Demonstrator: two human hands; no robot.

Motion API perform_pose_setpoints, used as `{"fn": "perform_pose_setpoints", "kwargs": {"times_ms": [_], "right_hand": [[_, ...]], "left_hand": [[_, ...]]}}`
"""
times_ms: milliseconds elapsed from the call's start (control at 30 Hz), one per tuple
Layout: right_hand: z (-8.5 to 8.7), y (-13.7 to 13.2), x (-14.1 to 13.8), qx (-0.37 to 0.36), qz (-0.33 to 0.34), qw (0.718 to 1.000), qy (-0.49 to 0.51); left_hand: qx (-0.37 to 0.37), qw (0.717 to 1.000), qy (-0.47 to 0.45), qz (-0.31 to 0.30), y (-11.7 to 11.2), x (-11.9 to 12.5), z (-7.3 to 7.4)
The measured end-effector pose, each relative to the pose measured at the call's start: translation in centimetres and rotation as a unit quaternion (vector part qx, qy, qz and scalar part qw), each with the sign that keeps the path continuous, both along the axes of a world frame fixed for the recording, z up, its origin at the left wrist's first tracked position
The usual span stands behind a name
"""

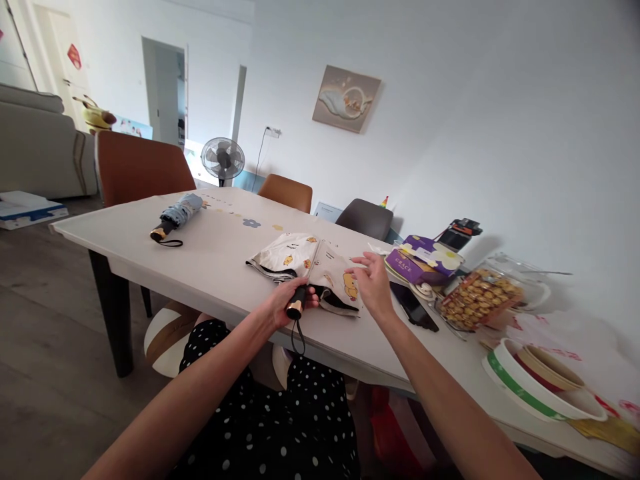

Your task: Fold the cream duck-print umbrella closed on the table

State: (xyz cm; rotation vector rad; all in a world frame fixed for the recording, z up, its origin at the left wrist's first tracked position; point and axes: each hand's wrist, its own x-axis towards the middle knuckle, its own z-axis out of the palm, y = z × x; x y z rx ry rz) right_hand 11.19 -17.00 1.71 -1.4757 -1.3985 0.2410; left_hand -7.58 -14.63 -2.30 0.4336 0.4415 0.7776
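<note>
A cream folding umbrella [293, 252] with yellow duck prints and a black underside lies on the white table [225, 267], its folds loosely spread. My left hand [289, 301] is wrapped round its black handle, which has a gold-coloured band and a hanging wrist strap. Just over the right side of the fabric is my right hand [373, 285], its fingers apart and slightly bent, holding nothing; whether a fingertip touches the cloth I cannot tell. Farther left on the table rests a second, blue folding umbrella [181, 211], bundled up, with a black handle and strap.
On the right stand a purple tissue box [415, 261], a dark phone [414, 307], a clear container of brown snacks [480, 297] and stacked bowls [540, 380]. Chairs [143, 167] line the far side, with a fan [223, 159] behind.
</note>
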Motion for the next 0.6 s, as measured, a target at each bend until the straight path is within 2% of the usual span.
{"fn": "perform_pose_setpoints", "kwargs": {"times_ms": [100, 167, 333, 500, 600], "right_hand": [[-0.7, -0.1, 2.7, -0.053, -0.091, 0.993, 0.056], [-1.4, -0.5, 3.7, -0.095, -0.108, 0.987, 0.078], [-2.4, -1.6, 3.3, -0.211, -0.030, 0.960, 0.180], [-2.7, -1.2, 2.0, -0.237, 0.014, 0.947, 0.215], [-1.4, -0.9, 1.8, -0.241, 0.048, 0.946, 0.211]], "left_hand": [[-0.013, 0.999, -0.044, -0.010, 0.0, -0.5, 0.0], [-0.018, 0.996, -0.079, -0.032, 0.2, -0.8, -0.2], [-0.037, 0.989, -0.122, -0.070, 0.7, -1.2, -0.7], [-0.032, 0.990, -0.119, -0.071, 0.7, -1.1, -0.7], [-0.031, 0.990, -0.120, -0.063, 0.6, -1.1, -0.6]]}}
